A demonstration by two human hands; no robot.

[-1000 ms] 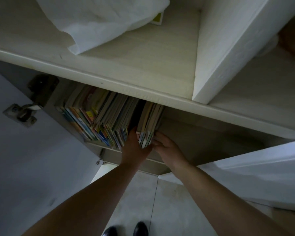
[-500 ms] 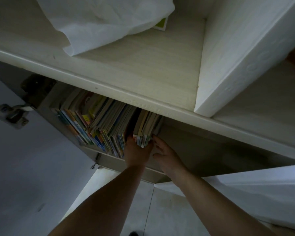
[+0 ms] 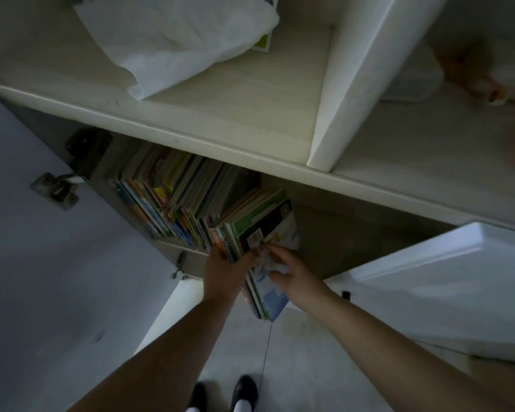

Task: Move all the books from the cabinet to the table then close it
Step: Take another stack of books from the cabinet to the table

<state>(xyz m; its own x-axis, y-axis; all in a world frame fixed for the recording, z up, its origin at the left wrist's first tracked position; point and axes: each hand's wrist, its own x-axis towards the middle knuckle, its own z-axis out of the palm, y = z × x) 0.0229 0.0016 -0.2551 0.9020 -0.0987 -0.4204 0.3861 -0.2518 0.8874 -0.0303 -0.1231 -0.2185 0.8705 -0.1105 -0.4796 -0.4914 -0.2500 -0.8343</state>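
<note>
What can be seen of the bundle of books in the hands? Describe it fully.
The bundle of books is a handful of thin paperbacks with glossy, colourful covers, one green, one black with a barcode, one white and blue. It tilts, half drawn out of the lower cabinet shelf, its lower end over the floor. The left hand grips its left side, the right hand its right.

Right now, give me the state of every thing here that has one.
Left cabinet door: open.
Right cabinet door: open.
Bundle of books: partly pulled out, tilted, held between both hands.
Remaining books: upright on the shelf.
Left hand: gripping the bundle.
Right hand: gripping the bundle.
White bag: slumped on the upper shelf.
</note>
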